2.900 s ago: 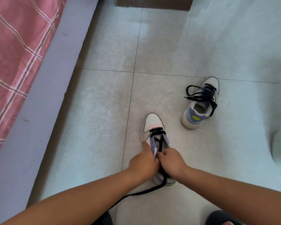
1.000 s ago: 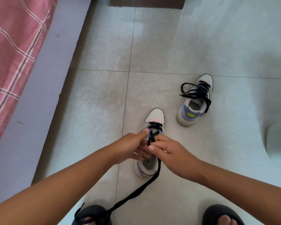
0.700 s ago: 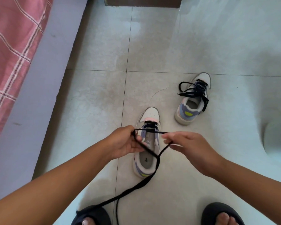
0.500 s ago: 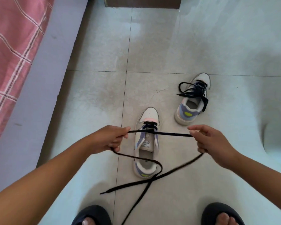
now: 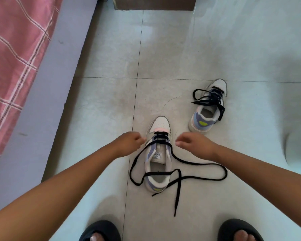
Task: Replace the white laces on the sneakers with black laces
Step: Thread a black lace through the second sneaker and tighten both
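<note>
- near sneaker (image 5: 158,154) on the tiled floor (image 5: 101,105), black lace (image 5: 201,165) through the lowest eyelets only.
- left hand (image 5: 129,142) and right hand (image 5: 192,144): each grip loosely curled, holding nothing.
- risk: loose, crossed lace ends may tangle or lace unevenly.

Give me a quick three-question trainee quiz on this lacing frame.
1. True or false: the near sneaker is laced all the way to its top eyelets.
2. Which shoe has the more complete lacing: A) near sneaker, B) far sneaker?
3. What does the left hand or right hand grip?

Key: 1. False, the black lace crosses only the lowest rows and its ends lie loose on the floor. 2. B. 3. Nothing, as far as can be seen; both flank the shoe.
</note>
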Tool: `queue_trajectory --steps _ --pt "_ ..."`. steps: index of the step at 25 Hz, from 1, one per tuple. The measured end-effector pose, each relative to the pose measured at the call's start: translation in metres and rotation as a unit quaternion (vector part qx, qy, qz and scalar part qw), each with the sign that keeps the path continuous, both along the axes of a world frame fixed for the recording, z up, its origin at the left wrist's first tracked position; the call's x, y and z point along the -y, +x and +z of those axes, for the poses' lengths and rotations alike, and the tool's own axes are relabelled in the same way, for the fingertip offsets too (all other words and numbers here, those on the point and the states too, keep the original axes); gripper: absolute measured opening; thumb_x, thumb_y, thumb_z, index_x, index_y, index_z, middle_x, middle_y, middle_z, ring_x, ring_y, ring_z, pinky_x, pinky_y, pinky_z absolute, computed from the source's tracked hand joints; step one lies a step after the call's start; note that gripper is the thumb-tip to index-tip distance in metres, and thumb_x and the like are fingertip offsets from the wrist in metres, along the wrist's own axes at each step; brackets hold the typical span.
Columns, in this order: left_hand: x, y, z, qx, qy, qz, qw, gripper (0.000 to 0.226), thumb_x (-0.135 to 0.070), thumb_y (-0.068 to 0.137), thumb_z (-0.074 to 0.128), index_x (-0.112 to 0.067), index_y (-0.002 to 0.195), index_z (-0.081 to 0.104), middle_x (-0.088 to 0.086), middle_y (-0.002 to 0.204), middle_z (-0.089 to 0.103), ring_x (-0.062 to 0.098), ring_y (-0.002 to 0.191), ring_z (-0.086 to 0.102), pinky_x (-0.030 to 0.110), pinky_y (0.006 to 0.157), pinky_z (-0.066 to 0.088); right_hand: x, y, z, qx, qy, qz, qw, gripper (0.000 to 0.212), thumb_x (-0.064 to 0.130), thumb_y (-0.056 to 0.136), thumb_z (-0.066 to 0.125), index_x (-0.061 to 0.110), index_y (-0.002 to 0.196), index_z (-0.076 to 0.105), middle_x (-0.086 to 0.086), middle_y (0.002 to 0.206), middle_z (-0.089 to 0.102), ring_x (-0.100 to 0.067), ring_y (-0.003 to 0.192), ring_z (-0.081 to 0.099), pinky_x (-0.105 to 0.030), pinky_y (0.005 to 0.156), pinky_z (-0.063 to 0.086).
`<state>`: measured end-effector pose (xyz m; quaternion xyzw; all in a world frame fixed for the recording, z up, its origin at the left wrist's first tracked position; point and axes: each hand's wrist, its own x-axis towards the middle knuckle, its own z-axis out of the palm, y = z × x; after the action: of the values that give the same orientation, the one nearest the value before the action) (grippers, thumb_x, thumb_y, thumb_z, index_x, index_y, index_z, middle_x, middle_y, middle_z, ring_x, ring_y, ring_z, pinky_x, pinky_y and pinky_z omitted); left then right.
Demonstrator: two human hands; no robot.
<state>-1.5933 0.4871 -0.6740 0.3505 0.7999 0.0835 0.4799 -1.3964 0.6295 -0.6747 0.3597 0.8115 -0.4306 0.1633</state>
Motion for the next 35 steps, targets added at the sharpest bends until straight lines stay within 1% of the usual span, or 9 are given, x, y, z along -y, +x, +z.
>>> queue_trajectory --steps 5,9,16,21,24,26,28,32,35 --pt "-0.029 0.034 0.0 -0.076 0.073 -0.049 0.993 0.023 -0.032 0.085 0.063 -0.014 0.09 0.048 0.003 0.092 0.056 0.02 0.085 0.053 0.03 0.07 0.04 0.019 -0.04 -0.006 -0.004 -0.064 -0.05 0.997 0.028 0.03 0.086 0.066 0.013 0.074 0.046 -0.003 0.072 0.048 -0.015 0.066 0.041 -0.023 0.056 0.032" --pt "-0.043 0.033 -0.001 -0.061 0.047 -0.011 0.997 0.021 -0.019 0.079 0.07 -0.001 0.091 0.068 0.012 0.095 0.067 0.025 0.089 0.062 0.031 0.072 0.046 0.015 -0.044 -0.008 0.035 -0.128 -0.102 0.986 0.031 0.024 0.086 0.068 0.01 0.068 0.047 -0.004 0.06 0.038 -0.011 0.049 0.031 -0.017 0.042 0.027" --pt "-0.05 0.028 -0.003 -0.04 -0.013 -0.089 0.995 0.015 -0.019 0.09 0.055 -0.009 0.079 0.051 0.001 0.065 0.046 0.019 0.068 0.047 0.023 0.05 0.032 0.001 -0.043 0.0 0.059 -0.135 -0.035 0.988 0.033 0.034 0.09 0.06 0.007 0.072 0.058 -0.008 0.068 0.054 -0.015 0.058 0.039 -0.023 0.054 0.031" --pt "-0.039 0.006 0.006 0.02 -0.021 -0.058 0.998 0.035 -0.033 0.093 0.056 -0.01 0.068 0.06 0.0 0.057 0.052 0.01 0.049 0.042 0.021 0.05 0.032 -0.006 -0.026 0.015 -0.009 -0.231 -0.037 0.972 0.037 0.037 0.093 0.054 0.014 0.064 0.057 0.0 0.06 0.057 -0.008 0.057 0.043 -0.023 0.066 0.034" --pt "-0.031 -0.004 0.01 0.066 -0.009 -0.029 0.997 0.033 -0.036 0.095 0.053 -0.01 0.086 0.071 -0.001 0.06 0.054 0.007 0.056 0.048 0.019 0.057 0.036 -0.012 -0.009 0.016 -0.015 -0.327 -0.041 0.944 0.025 0.027 0.093 0.055 0.009 0.079 0.065 0.001 0.056 0.044 -0.011 0.058 0.039 -0.022 0.067 0.041" --pt "-0.027 -0.009 0.016 0.117 0.006 -0.005 0.993 0.03 -0.036 0.095 0.052 -0.013 0.084 0.07 0.0 0.064 0.06 0.008 0.065 0.057 0.02 0.072 0.042 -0.012 0.0 0.014 -0.009 -0.363 -0.07 0.929 0.02 0.022 0.093 0.055 0.005 0.086 0.065 0.002 0.055 0.04 -0.012 0.057 0.04 -0.028 0.083 0.05" --pt "-0.025 -0.016 0.028 0.16 0.033 0.023 0.986 0.028 -0.035 0.094 0.054 -0.015 0.08 0.069 -0.002 0.063 0.061 0.012 0.073 0.063 0.025 0.085 0.046 -0.015 0.005 0.016 -0.017 -0.357 -0.104 0.928 0.021 0.023 0.094 0.054 0.006 0.084 0.062 0.003 0.055 0.038 -0.012 0.055 0.04 -0.034 0.092 0.049" --pt "-0.015 -0.038 0.067 0.225 0.112 0.146 0.957 0.028 -0.028 0.094 0.054 -0.008 0.078 0.065 -0.001 0.052 0.051 0.017 0.064 0.06 0.028 0.082 0.054 -0.037 0.02 0.039 -0.047 -0.315 -0.171 0.932 0.025 0.03 0.09 0.057 0.008 0.079 0.059 0.0 0.058 0.046 -0.015 0.061 0.047 -0.03 0.09 0.048" --pt "-0.012 -0.049 0.09 0.256 0.137 0.15 0.945 0.029 -0.025 0.096 0.05 -0.007 0.08 0.066 -0.002 0.052 0.049 0.014 0.055 0.054 0.032 0.081 0.052 -0.043 0.005 0.052 0.012 0.016 0.007 1.0 0.026 0.034 0.092 0.056 0.016 0.108 0.066 -0.002 0.108 0.064 -0.016 0.104 0.055 -0.02 0.094 0.039"
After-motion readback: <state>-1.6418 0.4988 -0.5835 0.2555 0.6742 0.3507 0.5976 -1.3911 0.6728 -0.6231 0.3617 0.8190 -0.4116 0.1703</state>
